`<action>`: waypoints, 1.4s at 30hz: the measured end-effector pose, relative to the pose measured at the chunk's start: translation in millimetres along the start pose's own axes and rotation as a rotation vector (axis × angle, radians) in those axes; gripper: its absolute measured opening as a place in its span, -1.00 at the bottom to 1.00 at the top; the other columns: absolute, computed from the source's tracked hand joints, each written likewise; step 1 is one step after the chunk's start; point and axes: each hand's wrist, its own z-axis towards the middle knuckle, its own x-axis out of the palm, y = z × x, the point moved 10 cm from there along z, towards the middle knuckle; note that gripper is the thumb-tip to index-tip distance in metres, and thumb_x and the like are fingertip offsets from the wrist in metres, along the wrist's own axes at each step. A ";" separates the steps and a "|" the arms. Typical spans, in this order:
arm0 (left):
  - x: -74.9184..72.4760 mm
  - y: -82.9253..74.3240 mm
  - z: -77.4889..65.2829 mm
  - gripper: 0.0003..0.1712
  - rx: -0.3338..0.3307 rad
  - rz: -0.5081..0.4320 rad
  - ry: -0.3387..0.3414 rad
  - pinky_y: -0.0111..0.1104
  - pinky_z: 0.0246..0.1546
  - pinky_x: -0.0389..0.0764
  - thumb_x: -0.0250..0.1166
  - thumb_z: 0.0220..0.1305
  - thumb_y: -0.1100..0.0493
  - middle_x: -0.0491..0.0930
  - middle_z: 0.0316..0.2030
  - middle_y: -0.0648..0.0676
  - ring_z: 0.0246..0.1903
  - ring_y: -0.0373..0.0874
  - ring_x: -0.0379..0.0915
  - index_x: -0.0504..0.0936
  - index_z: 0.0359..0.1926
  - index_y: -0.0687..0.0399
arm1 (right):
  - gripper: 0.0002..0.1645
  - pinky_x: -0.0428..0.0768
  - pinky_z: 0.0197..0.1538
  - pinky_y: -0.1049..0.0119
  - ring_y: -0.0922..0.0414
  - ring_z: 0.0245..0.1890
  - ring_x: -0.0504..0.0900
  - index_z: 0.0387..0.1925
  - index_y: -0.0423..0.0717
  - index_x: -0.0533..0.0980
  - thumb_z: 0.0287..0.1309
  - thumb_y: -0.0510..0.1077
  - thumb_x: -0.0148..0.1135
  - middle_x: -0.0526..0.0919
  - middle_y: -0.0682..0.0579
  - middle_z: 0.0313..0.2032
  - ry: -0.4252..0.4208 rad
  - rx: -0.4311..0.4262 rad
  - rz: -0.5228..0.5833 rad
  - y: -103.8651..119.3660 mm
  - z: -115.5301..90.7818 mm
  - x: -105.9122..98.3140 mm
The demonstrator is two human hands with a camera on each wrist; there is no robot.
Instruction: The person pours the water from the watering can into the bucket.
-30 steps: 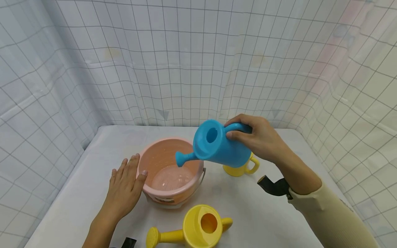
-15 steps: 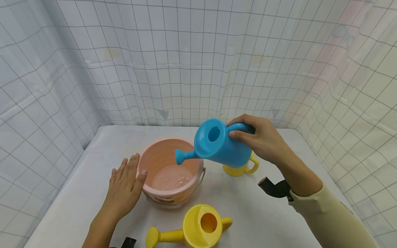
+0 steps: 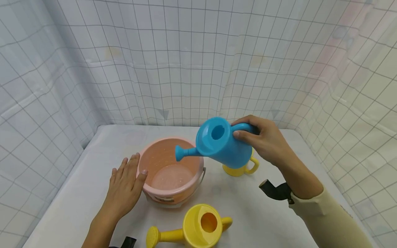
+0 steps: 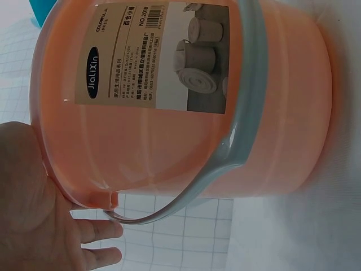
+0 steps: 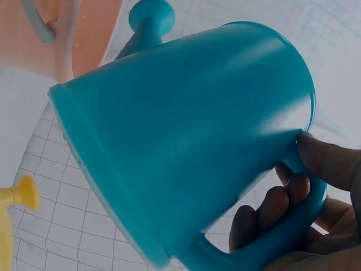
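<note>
My right hand [image 3: 263, 137] grips the handle of a blue watering can [image 3: 229, 148], fingers wrapped round it in the right wrist view. The can is tilted to the left, and its spout head [image 3: 180, 153] hangs over the inside of a pink bucket [image 3: 173, 190]. A little water shows at the bucket's bottom. Against the bucket's left rim rests my left hand [image 3: 125, 187], fingers straight and spread. In the left wrist view the bucket's paper label [image 4: 152, 56] and grey handle [image 4: 225, 158] show, with the left hand's palm at the rim.
A yellow watering can [image 3: 201, 225] stands in front of the bucket, its spout pointing left. Behind the blue can, partly hidden, is another yellow item with a loop handle [image 3: 254, 166]. Gridded white curtains [image 3: 192, 62] enclose the white table [image 3: 248, 213] at the back and sides.
The blue watering can has tipped back slightly toward upright, its body shifting a little right with my right hand. The left hand and the bucket have stayed in place.
</note>
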 end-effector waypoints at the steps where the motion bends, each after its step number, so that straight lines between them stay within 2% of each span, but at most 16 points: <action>1: -0.3 -0.2 0.1 -0.29 0.001 -0.001 0.000 0.27 0.34 -0.33 -0.21 0.47 -0.15 0.00 0.44 0.30 0.46 0.26 -0.28 -0.15 0.50 -0.03 | -0.64 0.44 0.21 -0.14 -0.01 0.12 0.53 -0.02 0.05 0.55 0.18 0.07 0.23 0.60 0.04 0.05 -0.003 0.000 0.009 -0.7 -0.2 -0.5; 22: -1.4 0.3 -0.3 -0.29 0.002 -0.004 -0.001 0.30 0.32 -0.30 -0.21 0.47 -0.14 0.00 0.44 0.30 0.45 0.29 -0.26 -0.16 0.50 -0.05 | -0.60 0.47 0.19 -0.07 0.07 0.05 0.55 -0.01 -0.03 0.55 0.19 0.07 0.23 0.62 0.00 0.00 -0.097 0.036 0.119 -18.7 -11.1 -10.1; 28: -1.3 1.0 0.0 -0.29 -0.002 -0.005 -0.003 0.29 0.33 -0.32 -0.21 0.47 -0.15 0.00 0.44 0.30 0.45 0.28 -0.26 -0.16 0.50 -0.05 | -0.60 0.50 0.15 -0.06 0.09 0.02 0.54 -0.01 -0.11 0.54 0.21 0.03 0.22 0.61 -0.01 -0.03 -0.123 0.003 0.158 -20.3 -14.7 -10.9; 36: -1.9 0.8 -0.3 -0.29 -0.004 -0.005 -0.006 0.29 0.32 -0.30 -0.21 0.47 -0.14 0.01 0.44 0.30 0.45 0.29 -0.25 -0.14 0.50 -0.04 | -0.62 0.48 0.16 -0.06 0.15 0.01 0.56 0.00 -0.19 0.52 0.23 -0.05 0.20 0.62 0.09 -0.07 -0.152 -0.040 0.199 -21.2 -20.2 -13.7; 42: -2.3 0.4 -0.5 -0.29 -0.004 -0.005 -0.007 0.29 0.32 -0.29 -0.21 0.47 -0.14 0.02 0.43 0.30 0.45 0.29 -0.25 -0.13 0.50 -0.03 | -0.61 0.47 0.15 -0.06 0.16 0.01 0.56 0.01 -0.18 0.53 0.22 -0.04 0.21 0.63 0.10 -0.06 -0.187 -0.018 0.211 -27.0 -25.5 -17.0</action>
